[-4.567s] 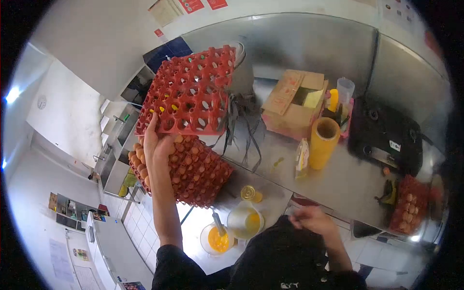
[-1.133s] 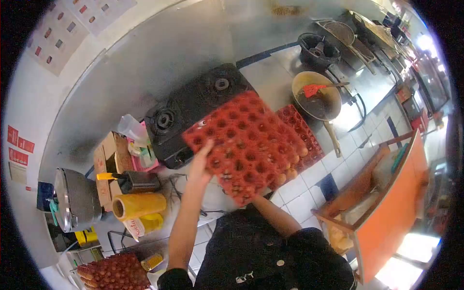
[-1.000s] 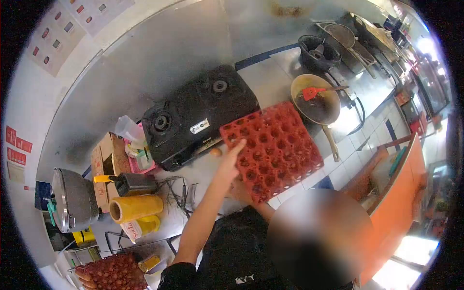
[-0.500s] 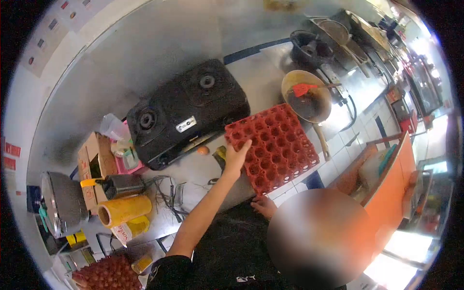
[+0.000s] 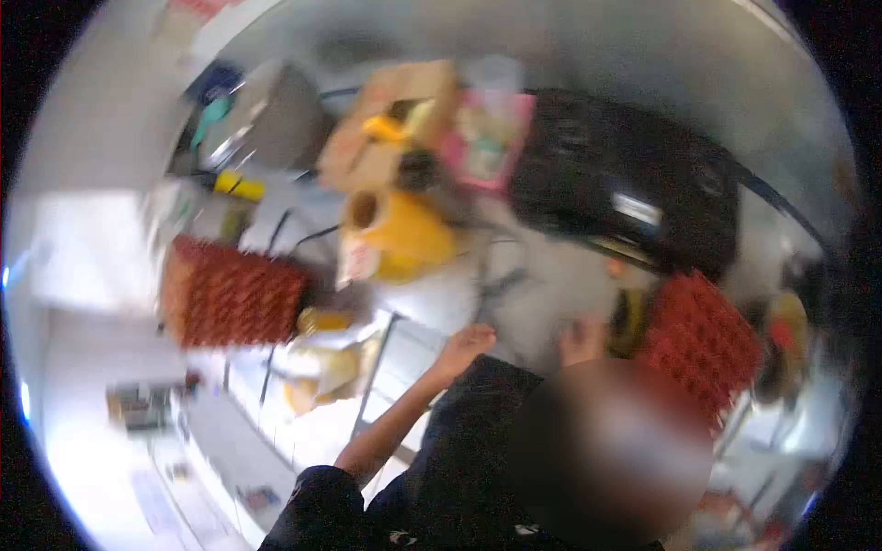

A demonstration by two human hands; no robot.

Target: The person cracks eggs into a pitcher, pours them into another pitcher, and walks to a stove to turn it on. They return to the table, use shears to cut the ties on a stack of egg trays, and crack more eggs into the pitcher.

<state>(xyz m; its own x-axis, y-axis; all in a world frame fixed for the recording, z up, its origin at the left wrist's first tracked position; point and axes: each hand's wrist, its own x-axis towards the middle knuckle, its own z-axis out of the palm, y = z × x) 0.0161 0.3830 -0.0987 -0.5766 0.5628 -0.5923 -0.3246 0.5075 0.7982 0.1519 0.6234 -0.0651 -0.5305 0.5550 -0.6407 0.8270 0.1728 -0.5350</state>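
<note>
My left hand (image 5: 467,351) is in front of the counter's near edge, away from the egg tray. Motion blur smears its fingers, and nothing can be made out in it. Close to the edge, my right hand (image 5: 582,340) has its fingers apart and holds nothing visible. To its right lies the red egg tray (image 5: 694,344), partly hidden by the blurred round patch. A dark yellow-green item (image 5: 628,321) sits between that hand and the tray. Farther back, a small orange-brown egg (image 5: 615,267) rests before the black two-burner stove (image 5: 634,174).
A yellow roll (image 5: 400,230), a cardboard box (image 5: 390,119) and a pink basket (image 5: 487,138) stand left of the stove. Farther left are a stack of red egg trays (image 5: 239,294) and a large grey pot (image 5: 271,119). A pan (image 5: 785,344) is at the far right.
My view has swung left, so the stove and tray appear farther right. My left hand has let go of the egg tray and drawn back; the right is now left of the tray.
</note>
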